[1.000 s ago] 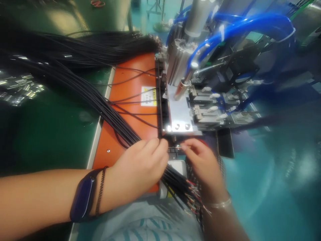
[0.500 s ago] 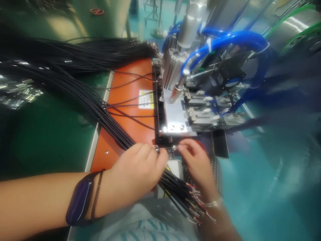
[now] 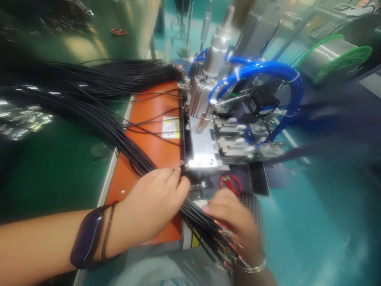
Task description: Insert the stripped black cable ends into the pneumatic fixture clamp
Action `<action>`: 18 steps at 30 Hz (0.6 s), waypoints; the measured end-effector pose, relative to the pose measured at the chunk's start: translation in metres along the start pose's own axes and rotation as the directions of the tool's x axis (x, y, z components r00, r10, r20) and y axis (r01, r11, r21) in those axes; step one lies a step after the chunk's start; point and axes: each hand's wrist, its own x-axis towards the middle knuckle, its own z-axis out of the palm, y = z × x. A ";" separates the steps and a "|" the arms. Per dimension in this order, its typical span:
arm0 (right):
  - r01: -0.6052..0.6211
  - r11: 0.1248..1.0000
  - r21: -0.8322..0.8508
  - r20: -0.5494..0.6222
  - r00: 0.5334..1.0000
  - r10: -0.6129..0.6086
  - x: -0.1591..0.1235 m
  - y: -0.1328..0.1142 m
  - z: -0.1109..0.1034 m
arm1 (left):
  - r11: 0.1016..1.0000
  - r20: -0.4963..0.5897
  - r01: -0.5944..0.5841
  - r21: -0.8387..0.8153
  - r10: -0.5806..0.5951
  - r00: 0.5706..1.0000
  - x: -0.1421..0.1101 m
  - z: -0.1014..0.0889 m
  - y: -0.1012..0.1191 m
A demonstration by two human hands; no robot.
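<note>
Left hand (image 3: 154, 200) pressing into black cable bundle (image 3: 98, 115), cables blocking way left across orange machine cover (image 3: 151, 119). Steel plate (image 3: 202, 147) and pneumatic cylinder (image 3: 198, 99) standing straight ahead, blue tubing (image 3: 256, 69) crowding space above. Narrow gap opening between hands, red-handled scissors (image 3: 229, 184) lying beyond it. Open room stretching right of right hand (image 3: 232, 222), over teal floor (image 3: 309, 222).

A dark wristband (image 3: 87, 237), braided cord (image 3: 107, 231), silver bangle (image 3: 253, 267).

Left hand (image 3: 153, 200) curled closed, right hand (image 3: 233, 222) loosely curled nearby, left forearm (image 3: 44, 238) reaching across
</note>
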 end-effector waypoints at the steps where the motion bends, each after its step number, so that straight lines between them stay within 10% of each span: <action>1: -0.003 1.000 -0.004 -0.036 0.999 0.003 0.001 0.002 0.002 | 1.000 -0.020 -0.014 -0.010 0.013 1.000 0.000 -0.001 -0.001; 9: -0.029 0.992 -0.122 -0.181 0.984 0.006 0.021 0.013 0.009 | 0.959 -0.372 -0.282 0.038 0.275 0.886 -0.004 -0.005 0.003; 18: -0.081 0.985 -0.149 -0.139 0.988 0.060 0.024 0.009 0.012 | 0.967 -0.285 -0.203 -0.157 0.152 0.946 0.004 0.007 0.000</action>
